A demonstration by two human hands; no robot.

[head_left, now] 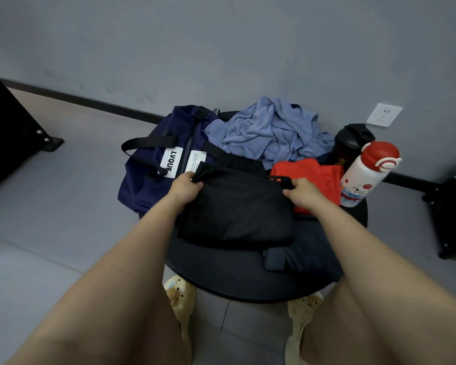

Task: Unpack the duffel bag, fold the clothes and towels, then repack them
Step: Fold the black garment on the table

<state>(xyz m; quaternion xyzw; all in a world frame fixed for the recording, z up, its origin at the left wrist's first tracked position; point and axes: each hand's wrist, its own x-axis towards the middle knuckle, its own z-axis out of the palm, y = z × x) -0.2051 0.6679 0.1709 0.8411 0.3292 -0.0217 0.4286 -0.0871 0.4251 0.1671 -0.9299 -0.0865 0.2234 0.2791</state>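
Now black garment point(234, 206), gripped at both far corners

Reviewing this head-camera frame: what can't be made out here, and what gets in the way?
- Duffel bag interior: hidden by its own fabric and the blue towel heaped on top.
- Red garment: partly covered by the black garment and the right hand.
- Small label text: too small to read.
- Black bottle: lower part hidden behind the white bottle.
- Left hand fingertips: tucked in dark cloth.
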